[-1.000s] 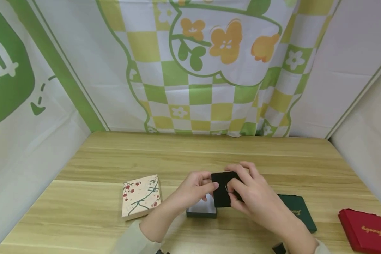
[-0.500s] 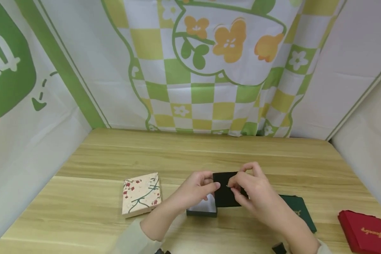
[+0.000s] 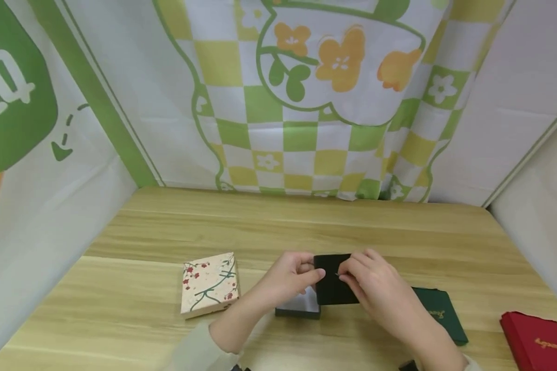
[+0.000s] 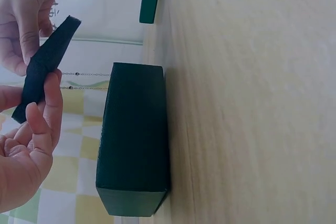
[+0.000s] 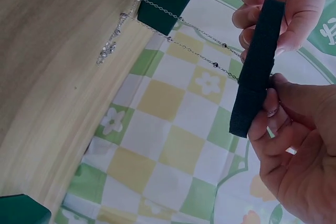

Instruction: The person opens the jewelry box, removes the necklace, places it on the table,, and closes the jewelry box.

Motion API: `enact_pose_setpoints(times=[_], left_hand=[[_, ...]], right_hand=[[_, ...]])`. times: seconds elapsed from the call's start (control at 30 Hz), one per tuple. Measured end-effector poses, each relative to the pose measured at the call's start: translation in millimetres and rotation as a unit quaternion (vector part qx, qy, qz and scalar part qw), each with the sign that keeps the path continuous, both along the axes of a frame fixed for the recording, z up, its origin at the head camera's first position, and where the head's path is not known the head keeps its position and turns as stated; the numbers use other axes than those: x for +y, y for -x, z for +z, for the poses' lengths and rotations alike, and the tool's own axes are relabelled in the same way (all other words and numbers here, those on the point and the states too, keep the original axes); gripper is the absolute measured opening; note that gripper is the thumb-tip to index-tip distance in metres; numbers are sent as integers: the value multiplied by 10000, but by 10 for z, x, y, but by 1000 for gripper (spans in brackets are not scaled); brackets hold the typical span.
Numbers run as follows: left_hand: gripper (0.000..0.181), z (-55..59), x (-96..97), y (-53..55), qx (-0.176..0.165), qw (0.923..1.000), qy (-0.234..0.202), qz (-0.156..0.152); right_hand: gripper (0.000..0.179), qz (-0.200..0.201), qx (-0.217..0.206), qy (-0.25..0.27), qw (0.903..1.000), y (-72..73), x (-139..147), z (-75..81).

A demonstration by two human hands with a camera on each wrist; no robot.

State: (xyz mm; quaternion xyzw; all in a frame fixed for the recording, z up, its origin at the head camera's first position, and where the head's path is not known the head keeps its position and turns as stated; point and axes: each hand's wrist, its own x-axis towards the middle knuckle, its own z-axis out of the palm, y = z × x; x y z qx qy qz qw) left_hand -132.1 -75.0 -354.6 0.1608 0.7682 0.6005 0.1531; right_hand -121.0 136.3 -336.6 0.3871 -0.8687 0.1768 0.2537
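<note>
My left hand grips the left edge of a thin black jewelry-box insert pad, thumb on its front face. With thumb and forefinger, my right hand pinches a tiny silver end of a necklace at the middle of that face. Two strands of the necklace chain run from the pad's back down toward the table, seen in the right wrist view. A cluster-like pendant hangs at their far end. Below the pad stands a dark green box base with a white inside, partly hidden by the left hand.
A cream floral box lid lies left of the left arm. Under the right forearm is a green item with gold lettering; a red one lies farther right. A small black object sits at the bottom edge.
My right fingers have drawn closer together and moved slightly right, pinching the silver end. The left hand keeps its grip on the pad. The head view has shifted a little.
</note>
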Motion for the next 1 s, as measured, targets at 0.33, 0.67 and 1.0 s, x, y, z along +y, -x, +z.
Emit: enact_pose_setpoints(times=[0.33,0.67,1.0], left_hand=[[33,-9,30,-1,-87,10000,32,-18],[33,5,38,-14,-49,10000,43,12],[32,32,23,-21,-24,10000,33,23]], right_hand=[[23,108,-4,354,9993,19,15,-25],[25,287,-371,945,9944,18,21,-29],[6,759,-1148,1730,9753,22,26,2]])
